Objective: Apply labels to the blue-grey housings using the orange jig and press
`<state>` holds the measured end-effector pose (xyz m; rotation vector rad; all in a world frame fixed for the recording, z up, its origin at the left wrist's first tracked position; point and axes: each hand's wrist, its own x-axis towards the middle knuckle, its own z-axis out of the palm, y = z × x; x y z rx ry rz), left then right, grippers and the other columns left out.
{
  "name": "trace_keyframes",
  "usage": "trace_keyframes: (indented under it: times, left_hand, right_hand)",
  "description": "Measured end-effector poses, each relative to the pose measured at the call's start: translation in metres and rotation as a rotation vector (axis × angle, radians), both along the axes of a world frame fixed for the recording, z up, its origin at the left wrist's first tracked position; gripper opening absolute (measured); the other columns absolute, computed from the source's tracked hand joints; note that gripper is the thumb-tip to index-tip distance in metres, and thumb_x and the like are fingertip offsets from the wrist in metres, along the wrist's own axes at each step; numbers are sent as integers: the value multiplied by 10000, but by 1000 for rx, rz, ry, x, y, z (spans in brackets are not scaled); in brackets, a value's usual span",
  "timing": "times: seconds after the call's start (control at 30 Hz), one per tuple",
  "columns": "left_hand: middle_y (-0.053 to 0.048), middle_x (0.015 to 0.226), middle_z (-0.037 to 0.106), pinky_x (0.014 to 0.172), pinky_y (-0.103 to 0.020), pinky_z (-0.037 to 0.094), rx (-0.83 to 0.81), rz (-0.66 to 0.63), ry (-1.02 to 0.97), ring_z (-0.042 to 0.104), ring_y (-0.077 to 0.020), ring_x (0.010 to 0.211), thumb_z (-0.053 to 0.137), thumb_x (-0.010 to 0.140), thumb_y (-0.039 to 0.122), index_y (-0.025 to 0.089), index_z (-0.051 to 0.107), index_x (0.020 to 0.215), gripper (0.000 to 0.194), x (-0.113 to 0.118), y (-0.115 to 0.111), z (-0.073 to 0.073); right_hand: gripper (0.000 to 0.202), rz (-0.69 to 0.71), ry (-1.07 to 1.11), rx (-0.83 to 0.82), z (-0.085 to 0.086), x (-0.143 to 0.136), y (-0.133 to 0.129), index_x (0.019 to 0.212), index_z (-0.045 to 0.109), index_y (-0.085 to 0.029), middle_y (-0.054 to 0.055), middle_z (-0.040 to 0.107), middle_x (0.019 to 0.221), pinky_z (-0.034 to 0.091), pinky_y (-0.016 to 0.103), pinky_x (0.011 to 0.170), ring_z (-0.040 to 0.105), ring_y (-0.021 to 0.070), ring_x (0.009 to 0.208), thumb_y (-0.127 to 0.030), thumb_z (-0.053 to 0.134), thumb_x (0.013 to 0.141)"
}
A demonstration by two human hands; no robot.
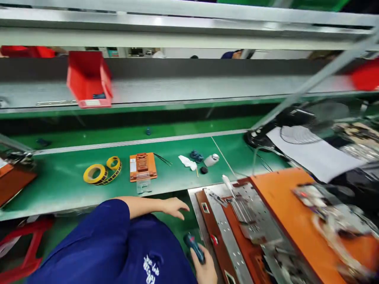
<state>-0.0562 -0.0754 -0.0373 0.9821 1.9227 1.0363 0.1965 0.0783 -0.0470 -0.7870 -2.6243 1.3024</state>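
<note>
My right hand (205, 270) is wrapped round a dark blue cordless screwdriver (194, 246), low in the view beside the metal machine bed. The tool's far end is slightly blurred. My left hand (175, 206) hangs over the gap in front of the bench with its fingers apart and nothing in them. Close to both hands lies a long brown and silver fixture (211, 228) with holes along its plate. A white-handled tool (227, 184) and a small metal piece (218, 198) rest on it.
On the green bench are a yellow tape roll (95, 174), an orange jig (151, 165), tweezers (162, 159), a white tissue (187, 162) and a white bottle (211, 159). A red bin (90, 81) sits on the shelf. An orange board (284, 197) and a slanted metal post (308, 85) stand right.
</note>
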Motion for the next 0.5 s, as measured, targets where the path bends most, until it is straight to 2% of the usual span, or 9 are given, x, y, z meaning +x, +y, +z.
trace_keyframes:
  times: [0.1, 0.13, 0.17, 0.23, 0.33, 0.4, 0.5]
  left_hand:
    - [-91, 1196, 729, 939, -369, 528, 130, -161, 21, 679, -299, 1121, 793, 731, 511, 219, 691, 1210, 570, -10, -45, 10]
    - [-108, 1210, 724, 932, -382, 528, 151, -157, 41, 679, -309, 1117, 792, 732, 510, 214, 664, 1260, 619, -18, -61, 13]
    - [-115, 1202, 728, 920, -386, 530, 162, -95, 52, 687, -312, 1093, 811, 713, 490, 216, 655, 1277, 646, -29, -77, 16]
    - [-88, 1169, 749, 921, -367, 531, 171, 150, 45, 700, -296, 1062, 882, 630, 395, 247, 689, 1234, 651, -55, -112, 19]
    - [-56, 1169, 753, 983, -367, 511, 166, 571, 40, 689, -279, 1093, 912, 564, 253, 260, 726, 1166, 630, -106, -171, 13]
    - [-87, 1196, 734, 1011, -412, 496, 110, 850, 69, 672, -283, 1115, 864, 647, 246, 214, 702, 1193, 570, -148, -217, 2]
    - [-125, 1219, 697, 1001, -469, 500, 1, 1272, 102, 663, -265, 1104, 741, 819, 286, 149, 630, 1250, 466, -217, -292, -15]
  right_hand:
    - [382, 240, 125, 67, 13, -104, -34, 1086, 703, -237, 141, 681, 1090, 601, 457, 877, 701, 320, 1024, -513, 580, 853]
    - [367, 328, 155, 84, 20, -136, -45, 1114, 692, -236, 137, 667, 1110, 598, 447, 876, 693, 308, 1032, -482, 562, 876]
    - [348, 408, 174, 98, 28, -165, -57, 1136, 680, -240, 131, 656, 1131, 596, 438, 877, 685, 298, 1044, -454, 549, 895]
    - [356, 528, 208, 103, 44, -211, -80, 1219, 636, -247, 129, 628, 1209, 590, 422, 893, 671, 280, 1079, -411, 535, 919]
    - [451, 605, 231, 86, 58, -257, -114, 1358, 533, -237, 147, 585, 1303, 587, 408, 901, 673, 257, 1077, -397, 535, 937]
    - [422, 637, 202, 87, 58, -275, -133, 1328, 554, -229, 140, 626, 1238, 589, 406, 881, 690, 250, 1023, -406, 523, 947]
    - [314, 712, 116, 67, 48, -285, -153, 1167, 644, -225, 106, 702, 1056, 595, 389, 840, 713, 240, 926, -410, 505, 953]
